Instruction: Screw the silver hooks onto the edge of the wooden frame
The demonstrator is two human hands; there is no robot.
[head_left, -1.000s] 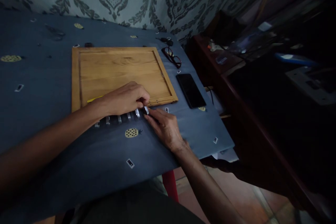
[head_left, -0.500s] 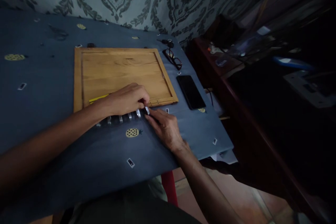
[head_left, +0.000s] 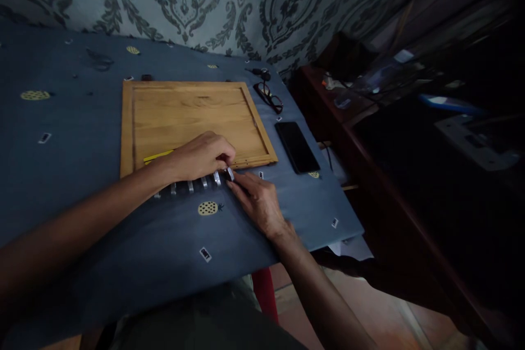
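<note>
My left hand [head_left: 207, 154] reaches over the front edge of a framed wooden board [head_left: 184, 115], its fingers curled down and closed. Their tips meet a small silver-and-dark piece [head_left: 229, 174], but what they grip is hidden. From the right, my right hand [head_left: 260, 199] pinches that same piece between thumb and fingers. Several shiny metal pieces [head_left: 205, 182] stand in a row along the board's front edge, partly behind my left wrist. A yellow strip [head_left: 158, 157] lies on the board, partly covered by my left forearm.
The board rests on a blue pineapple-print tablecloth [head_left: 74, 175]. To its right lie a black phone [head_left: 297, 146], eyeglasses [head_left: 268, 97] and a small dark item with keys or a cord [head_left: 262, 74]. Dark scissors [head_left: 99, 59] lie at the back left. A dark cluttered desk [head_left: 394, 186] stands right.
The view has shifted slightly, so the board and table sit a little lower and the left side further right. Both hands keep nearly the same pose at the small piece.
</note>
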